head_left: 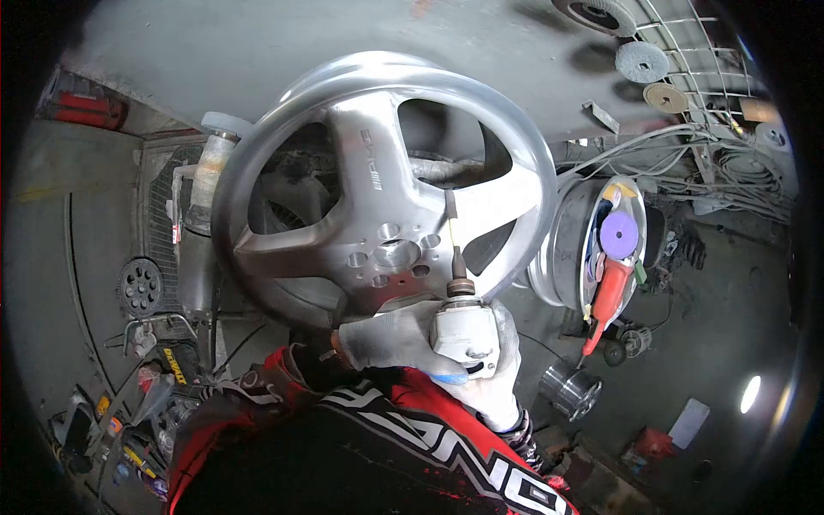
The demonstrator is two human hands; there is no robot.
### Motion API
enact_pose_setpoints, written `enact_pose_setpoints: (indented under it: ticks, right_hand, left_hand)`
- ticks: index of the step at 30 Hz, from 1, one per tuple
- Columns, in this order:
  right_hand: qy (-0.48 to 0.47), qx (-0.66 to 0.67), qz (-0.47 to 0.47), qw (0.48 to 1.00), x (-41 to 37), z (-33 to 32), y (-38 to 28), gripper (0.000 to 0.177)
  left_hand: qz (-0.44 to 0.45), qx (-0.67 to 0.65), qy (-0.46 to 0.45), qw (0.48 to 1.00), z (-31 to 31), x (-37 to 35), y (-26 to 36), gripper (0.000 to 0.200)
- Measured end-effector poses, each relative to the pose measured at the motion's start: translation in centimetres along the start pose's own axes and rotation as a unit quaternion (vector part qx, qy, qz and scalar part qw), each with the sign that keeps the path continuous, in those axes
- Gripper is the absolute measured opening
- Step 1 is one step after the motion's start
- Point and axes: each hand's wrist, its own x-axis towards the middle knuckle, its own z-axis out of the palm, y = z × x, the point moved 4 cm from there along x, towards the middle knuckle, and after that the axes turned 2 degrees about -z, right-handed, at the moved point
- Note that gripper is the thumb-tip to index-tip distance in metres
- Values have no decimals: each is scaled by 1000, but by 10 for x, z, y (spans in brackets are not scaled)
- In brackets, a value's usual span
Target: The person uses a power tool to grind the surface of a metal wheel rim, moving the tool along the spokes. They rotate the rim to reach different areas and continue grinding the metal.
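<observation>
Grey work gloves cover both my hands. My left hand (pixel 390 337) is closed on the left side of a pale die grinder (pixel 466 333), and my right hand (pixel 505 365) wraps its right side and underside. From the grinder's collar a thin shaft points forward, its narrow pale tip (pixel 452 210) over the inner end of a spoke, near the hub. Contact between tip and metal cannot be made out. A large bare-metal wheel rim (pixel 296 257) stands tilted in front of me, with wide spokes, a centre bore and several bolt holes.
Right of the wheel, another rim (pixel 562 253) holds a red angle grinder (pixel 608 287) and a purple disc (pixel 619 235). Abrasive wheels (pixel 642 62) hang on a wire rack at upper right, above coiled cables (pixel 747 172). A metal cylinder (pixel 202 266) stands left. Tools clutter the lower left.
</observation>
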Motion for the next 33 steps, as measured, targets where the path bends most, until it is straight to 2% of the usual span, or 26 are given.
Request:
enact_pose_setpoints:
  ticks: [2, 4, 5, 7, 9, 11, 13, 14, 16, 20, 22, 23, 25, 27, 29, 33]
  right_hand:
    - [-17, -29, -19, 999, 5, 0, -8, 91]
    - [-35, -55, -40, 997, 6, 6, -9, 90]
    - [-27, -18, -29, 999, 2, 10, -2, 87]
    - [-19, 20, -19, 999, 1, 14, 0, 84]
    - [-50, 59, 67, 995, 1, 20, 5, 86]
    - [-48, 42, 44, 997, 7, 22, 3, 86]
    - [-45, -31, -27, 998, 16, 20, -11, 88]
    - [-44, -31, -26, 998, 14, 22, -8, 88]
    - [-1, 28, -23, 999, 9, 23, -2, 90]
    - [20, 67, 26, 997, 4, 16, 2, 92]
    - [27, 79, 8, 996, 4, 8, 0, 97]
    - [28, 78, 9, 997, 2, 4, 0, 97]
    - [-23, 100, 36, 994, -5, -1, 3, 116]
    - [-19, 69, 27, 997, -6, -5, 6, 116]
    - [-29, 61, 29, 997, -3, -6, 6, 113]
    - [-11, 100, 36, 994, 6, 6, -5, 109]
  left_hand:
    - [17, -30, -2, 999, 1, -1, -3, 67]
    - [-16, -61, -21, 998, 0, -6, -9, 69]
    - [-16, -62, -19, 998, 0, -11, -7, 69]
    - [-1, -150, 6, 989, 0, -19, 1, 60]
    - [3, -170, 2, 985, -2, -25, 6, 61]
    - [6, -189, -1, 982, -3, -28, 13, 61]
    - [25, -195, -1, 980, -4, -29, 21, 63]
    - [23, -195, -1, 981, -5, -28, 21, 63]
    - [-43, -165, 8, 985, -6, -25, 17, 75]
    - [-57, -131, 16, 990, -1, -13, 7, 70]
    - [3, -33, 24, 999, 1, -6, 7, 65]
    - [3, -33, 22, 999, 2, -3, 7, 65]
    - [-9, -56, 0, 998, 6, 3, 10, 62]
    - [16, -54, 10, 998, 8, 6, 8, 59]
    - [60, 30, 21, 998, 8, 6, 10, 57]
    - [24, -2, 32, 999, 1, -3, 0, 60]
